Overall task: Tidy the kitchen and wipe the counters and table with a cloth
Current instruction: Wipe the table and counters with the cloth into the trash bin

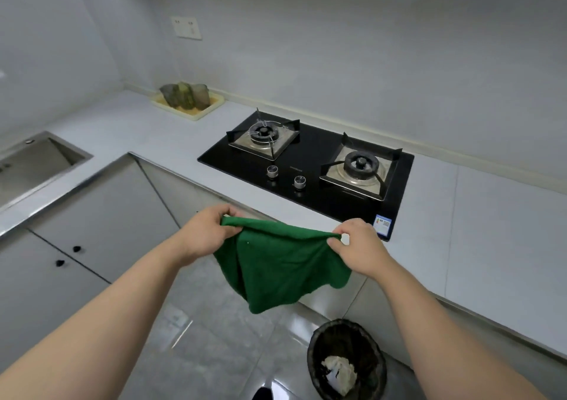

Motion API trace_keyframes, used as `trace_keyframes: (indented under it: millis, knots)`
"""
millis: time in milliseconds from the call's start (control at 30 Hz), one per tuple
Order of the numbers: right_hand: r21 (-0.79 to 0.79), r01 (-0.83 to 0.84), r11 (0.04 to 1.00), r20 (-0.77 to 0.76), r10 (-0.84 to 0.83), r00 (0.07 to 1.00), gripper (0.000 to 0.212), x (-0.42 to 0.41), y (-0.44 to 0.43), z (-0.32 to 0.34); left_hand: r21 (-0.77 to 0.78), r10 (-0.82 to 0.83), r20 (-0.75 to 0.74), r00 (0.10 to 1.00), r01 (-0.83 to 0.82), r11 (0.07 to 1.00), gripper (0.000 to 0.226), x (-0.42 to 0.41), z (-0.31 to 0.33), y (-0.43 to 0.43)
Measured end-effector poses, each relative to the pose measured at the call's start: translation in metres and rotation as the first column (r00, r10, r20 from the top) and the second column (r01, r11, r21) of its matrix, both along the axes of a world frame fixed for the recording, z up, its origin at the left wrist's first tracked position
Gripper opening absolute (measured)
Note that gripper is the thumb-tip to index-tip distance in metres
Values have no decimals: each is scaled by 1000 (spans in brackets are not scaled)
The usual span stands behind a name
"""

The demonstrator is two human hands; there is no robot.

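Grey L-shaped kitchen counter (147,129), pale walls, glossy tiled floor. Both forearms extend forward from the lower frame edge, bare to beyond the elbow. Left hand (205,230): knuckles up, fingers and thumb curled, pinching one upper corner of the green cloth (282,264). Right hand (359,246): back of hand facing the camera, thumb and forefinger pinching the opposite upper corner. The cloth hangs slack between the two hands in mid-air, just in front of the counter edge and above the floor, touching no surface. A black glass two-burner gas hob (316,160) is set into the counter behind the cloth, with two metal knobs (272,171) at its front. Faint lettering between the knobs is too small to read. A blue-and-white label (382,224) sits on the hob's near right corner, beside the right hand; its print is illegible. A black-lined bin (362,338) on the floor holds crumpled pale paper.
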State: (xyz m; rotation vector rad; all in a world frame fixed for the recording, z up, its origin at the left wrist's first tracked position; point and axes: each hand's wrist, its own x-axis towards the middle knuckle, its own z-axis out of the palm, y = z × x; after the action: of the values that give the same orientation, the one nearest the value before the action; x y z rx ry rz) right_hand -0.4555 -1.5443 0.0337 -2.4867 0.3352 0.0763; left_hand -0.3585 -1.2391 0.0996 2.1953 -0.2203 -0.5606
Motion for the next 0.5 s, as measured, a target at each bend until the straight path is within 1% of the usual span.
trace_keyframes:
  millis: [67,100,133,167,233,267,300,367,400,433,500]
  knots:
    - [102,-22,995,-40,27,999,19,15,19,4,-5,59,12,998,-59,998,9,-1,-1,27]
    - [146,-30,989,-71,40,997,22,24,29,6,-54,105,-22,994,-106,993,7,-3,-1,40]
    - [176,-39,984,-81,53,995,23,32,39,7,-133,168,-93,982,-179,975,8,-5,0,54]
    - [202,-41,979,-71,56,996,26,38,47,9,-219,228,-191,955,-268,938,14,-6,0,65]
    - [293,-25,956,-38,38,999,36,48,62,13,-341,309,-395,865,-450,826,28,-9,-2,86]
    - [343,-13,939,-31,25,999,40,55,72,15,-373,338,-464,819,-527,764,32,-9,-3,97]
    - [393,-2,919,-47,23,999,43,57,78,17,-393,357,-523,774,-590,705,33,-10,-6,102]
    - [449,-41,893,-93,93,991,44,69,103,24,-404,384,-608,695,-687,604,30,-4,-13,127]
    - [483,-59,874,-141,144,979,42,74,114,25,-393,390,-642,660,-720,572,30,0,-17,137]
    - [518,-57,853,-220,198,955,39,81,124,25,-374,393,-672,627,-746,551,31,3,-22,148]
    - [587,-42,808,-351,301,887,32,93,142,24,-328,387,-728,566,-783,528,33,10,-31,173]
